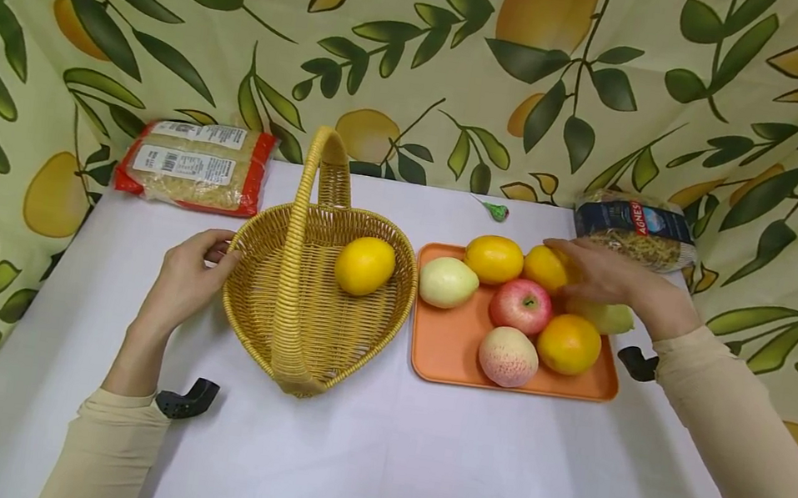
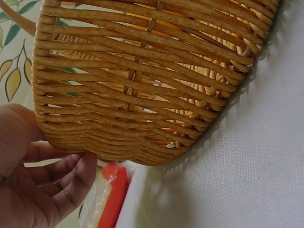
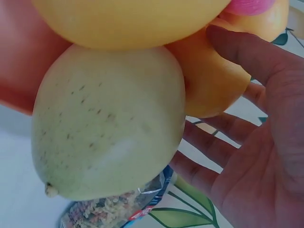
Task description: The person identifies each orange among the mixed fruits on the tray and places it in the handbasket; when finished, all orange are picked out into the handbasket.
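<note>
My left hand (image 1: 193, 276) pinches the left rim of a heart-shaped wicker basket (image 1: 249, 322), thumb and fingers at its edge. A yellow lemon (image 1: 365, 266) lies inside, right of the tall handle. Over the back right of an orange tray (image 1: 444, 364), my right hand (image 1: 596, 273) reaches round another lemon (image 1: 544, 269). In the right wrist view, its thumb overlaps that lemon (image 3: 209, 80), while the spread fingers extend along the far side. Close beside them lies a pale green, speckled fruit (image 3: 107, 128), partly under the hand in the head view.
The tray also bears a lemon (image 1: 493, 260), a pale green fruit (image 1: 448, 282), a red apple (image 1: 521, 305), a peach (image 1: 508, 356) and an orange (image 1: 569, 345). Behind stand a red-edged bag (image 1: 190, 164), a pasta bag (image 1: 635, 228) and a small green item (image 1: 498, 212).
</note>
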